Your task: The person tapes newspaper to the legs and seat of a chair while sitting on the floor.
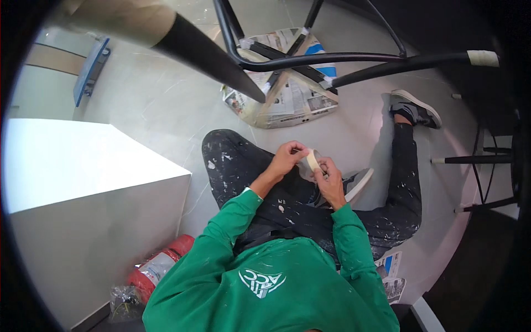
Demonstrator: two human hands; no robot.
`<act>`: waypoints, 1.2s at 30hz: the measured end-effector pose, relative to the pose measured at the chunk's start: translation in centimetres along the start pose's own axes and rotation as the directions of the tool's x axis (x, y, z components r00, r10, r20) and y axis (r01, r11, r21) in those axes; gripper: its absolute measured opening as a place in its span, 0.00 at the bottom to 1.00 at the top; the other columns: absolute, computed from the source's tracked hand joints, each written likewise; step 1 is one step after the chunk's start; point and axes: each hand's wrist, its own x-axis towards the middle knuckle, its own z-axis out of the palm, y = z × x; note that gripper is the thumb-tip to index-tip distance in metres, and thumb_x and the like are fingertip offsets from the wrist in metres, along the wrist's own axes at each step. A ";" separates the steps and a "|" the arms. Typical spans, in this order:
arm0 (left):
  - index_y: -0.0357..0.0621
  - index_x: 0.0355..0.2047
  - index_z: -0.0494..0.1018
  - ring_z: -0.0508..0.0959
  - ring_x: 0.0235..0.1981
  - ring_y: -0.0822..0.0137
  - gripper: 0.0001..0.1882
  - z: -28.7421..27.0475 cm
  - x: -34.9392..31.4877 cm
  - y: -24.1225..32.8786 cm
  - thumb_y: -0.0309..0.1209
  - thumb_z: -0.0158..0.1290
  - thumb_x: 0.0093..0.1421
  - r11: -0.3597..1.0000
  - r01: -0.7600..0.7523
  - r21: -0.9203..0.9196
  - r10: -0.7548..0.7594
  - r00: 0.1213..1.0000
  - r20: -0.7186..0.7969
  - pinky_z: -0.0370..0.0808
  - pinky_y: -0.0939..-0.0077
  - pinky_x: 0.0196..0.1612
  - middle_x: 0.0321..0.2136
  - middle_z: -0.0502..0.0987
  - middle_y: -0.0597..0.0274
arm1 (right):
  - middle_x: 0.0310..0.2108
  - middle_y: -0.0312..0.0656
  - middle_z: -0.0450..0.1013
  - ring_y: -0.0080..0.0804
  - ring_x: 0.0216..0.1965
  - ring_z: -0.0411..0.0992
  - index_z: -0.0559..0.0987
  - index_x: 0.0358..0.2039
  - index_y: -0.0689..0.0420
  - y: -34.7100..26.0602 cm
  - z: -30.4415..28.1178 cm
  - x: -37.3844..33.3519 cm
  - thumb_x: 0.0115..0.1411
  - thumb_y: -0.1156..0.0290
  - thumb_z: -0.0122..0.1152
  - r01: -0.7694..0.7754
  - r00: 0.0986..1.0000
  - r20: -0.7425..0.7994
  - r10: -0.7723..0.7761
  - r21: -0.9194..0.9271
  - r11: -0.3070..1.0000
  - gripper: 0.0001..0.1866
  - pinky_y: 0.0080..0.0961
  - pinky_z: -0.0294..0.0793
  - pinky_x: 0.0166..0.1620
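Observation:
A roll of cream masking tape (312, 160) is held up in front of my body, above my folded legs. My right hand (331, 181) grips it from the right, fingers bent around its rim. From the left, my left hand (286, 159) pinches at its upper edge with thumb and fingertips. Whether a loose end of tape lies between those fingertips is too small to tell. Beyond my hands, an upturned black-legged chair (326, 61) rests on the floor, its seat (287, 102) wrapped in newspaper and taped.
A white block-like piece of furniture (99, 221) stands at left, with a red plastic-wrapped roll (157, 268) beside it. Another black-legged chair (481, 159) is at right. A dark tapered leg (207, 55) crosses the upper left. Newspaper (394, 282) lies near my right hip.

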 end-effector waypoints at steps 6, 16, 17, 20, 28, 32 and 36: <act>0.36 0.42 0.76 0.79 0.41 0.66 0.08 4.5 -2.2 1.7 0.28 0.58 0.67 0.826 -0.435 0.358 0.504 0.854 -0.125 0.77 0.70 0.46 0.40 0.79 0.57 | 0.35 0.60 0.79 0.66 0.37 0.77 0.73 0.59 0.50 -1.4 0.5 1.7 0.72 0.63 0.54 -0.042 0.999 -0.025 0.036 -0.334 0.942 0.18 0.54 0.74 0.40; 0.36 0.37 0.74 0.78 0.28 0.76 0.09 3.8 -0.1 0.6 0.25 0.64 0.63 0.952 -0.247 0.181 0.293 0.907 -0.302 0.76 0.80 0.33 0.29 0.81 0.64 | 0.31 0.54 0.75 0.54 0.35 0.75 0.82 0.35 0.61 0.1 1.8 4.4 0.66 0.70 0.59 0.021 0.996 -0.088 -0.029 -0.085 0.996 0.08 0.43 0.75 0.39; 0.36 0.37 0.74 0.77 0.28 0.77 0.09 3.6 0.1 0.1 0.25 0.64 0.63 0.963 -0.214 0.166 0.258 0.913 -0.317 0.75 0.80 0.32 0.28 0.80 0.65 | 0.31 0.53 0.74 0.53 0.35 0.75 0.82 0.35 0.60 0.0 2.0 4.4 0.66 0.70 0.59 0.073 0.989 -0.109 -0.096 -0.201 0.977 0.08 0.44 0.75 0.38; 0.37 0.36 0.74 0.76 0.27 0.78 0.09 3.4 1.0 -1.0 0.26 0.64 0.62 0.981 -0.175 0.087 0.195 0.904 -0.381 0.73 0.82 0.29 0.28 0.80 0.66 | 0.31 0.51 0.73 0.53 0.34 0.75 0.84 0.36 0.58 -0.2 2.8 4.5 0.64 0.71 0.61 0.180 0.952 -0.139 -0.272 -0.465 0.867 0.06 0.44 0.75 0.36; 0.40 0.37 0.72 0.77 0.30 0.74 0.08 2.8 3.6 -4.0 0.26 0.62 0.64 0.984 -0.124 0.130 0.177 0.780 -0.600 0.71 0.79 0.26 0.32 0.78 0.63 | 0.35 0.44 0.73 0.48 0.39 0.77 0.83 0.50 0.52 1.1 5.1 5.1 0.62 0.72 0.59 0.213 0.923 -0.153 -0.354 -0.563 0.798 0.16 0.44 0.79 0.41; 0.42 0.38 0.71 0.77 0.32 0.74 0.08 -0.2 5.1 -4.7 0.30 0.59 0.67 0.965 -0.094 0.246 0.252 0.605 -0.755 0.70 0.79 0.24 0.33 0.77 0.64 | 0.38 0.44 0.72 0.47 0.41 0.76 0.78 0.60 0.54 1.0 5.2 4.7 0.62 0.72 0.60 0.251 0.924 -0.086 -0.374 -0.602 0.758 0.24 0.44 0.78 0.41; 0.38 0.41 0.72 0.77 0.37 0.71 0.11 0.0 3.5 0.2 0.35 0.55 0.72 0.988 -0.123 0.098 0.157 0.775 -0.612 0.76 0.75 0.43 0.34 0.77 0.61 | 0.38 0.44 0.72 0.46 0.39 0.75 0.74 0.64 0.54 3.3 3.5 3.9 0.61 0.69 0.63 0.149 0.935 -0.155 -0.320 -0.646 0.749 0.29 0.45 0.77 0.42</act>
